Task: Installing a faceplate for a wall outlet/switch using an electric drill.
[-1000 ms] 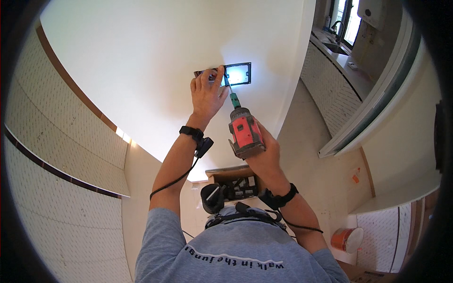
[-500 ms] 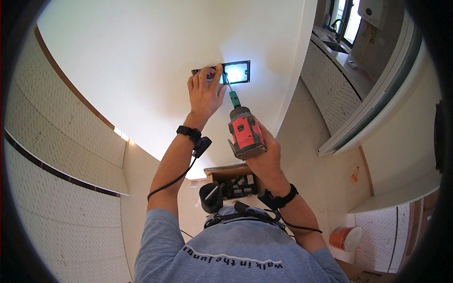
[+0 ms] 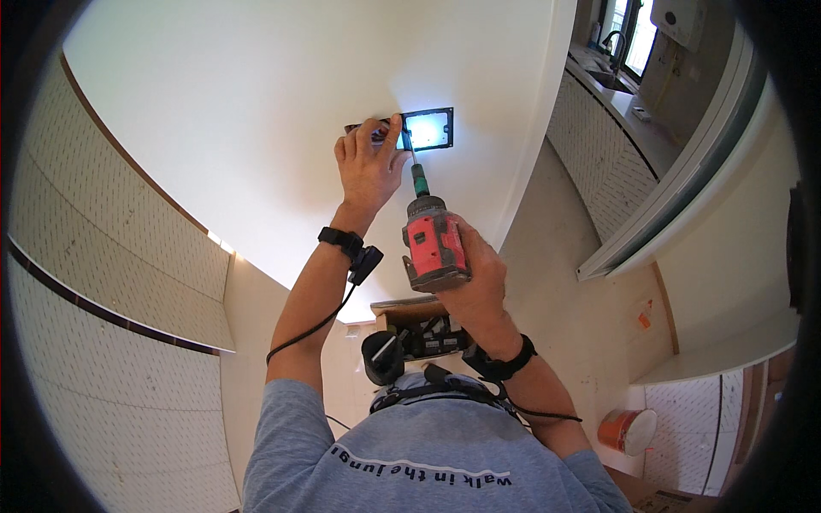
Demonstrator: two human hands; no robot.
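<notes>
The person's right hand (image 3: 481,278) is closed around a red-and-black cordless drill (image 3: 434,248), whose body sits ahead of the palm and slightly to its left. From its nose, a green bit holder (image 3: 420,181) and a slim metal bit (image 3: 414,156) point away from the grip toward a black rectangular wall-box frame (image 3: 451,128) on the white wall (image 3: 256,128). The bit's tip reaches the frame near its middle; whether it sits in a screw cannot be told.

The left hand (image 3: 368,175) is at the frame's left half, covering much of it, index finger and thumb near the middle bar. Whether those fingers pinch the frame or only rest against it cannot be told. The frame's brightly lit right opening lies uncovered, just right of the left fingertips.
</notes>
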